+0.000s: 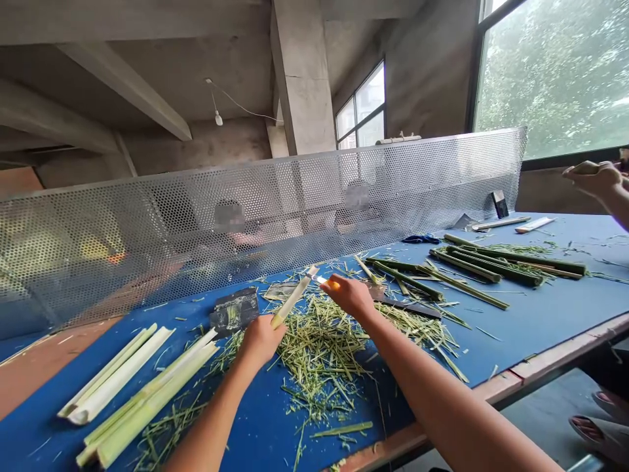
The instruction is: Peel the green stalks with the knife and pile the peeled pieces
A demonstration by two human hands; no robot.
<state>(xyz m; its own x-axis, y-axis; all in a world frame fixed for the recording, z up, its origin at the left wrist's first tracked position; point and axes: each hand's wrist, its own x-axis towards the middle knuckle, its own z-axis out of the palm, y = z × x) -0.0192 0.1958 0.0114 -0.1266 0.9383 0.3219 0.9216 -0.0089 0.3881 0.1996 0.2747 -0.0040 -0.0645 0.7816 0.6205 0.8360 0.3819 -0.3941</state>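
Observation:
My left hand is closed around the lower end of a pale, peeled stalk strip, which slants up and away to the right. In my right hand is a small knife with an orange handle, its blade touching or very near the strip's far end. Beneath both hands spreads a heap of green shavings. A dark square plate lies just beyond my left hand. Behind my right wrist rests a long dark blade-like tool, partly hidden. Pale split stalks lie at the left.
A perforated metal screen stands along the back of the blue table. Several green stalks lie at the right. Another person's hand is raised at the far right, with sandalled feet below the table edge.

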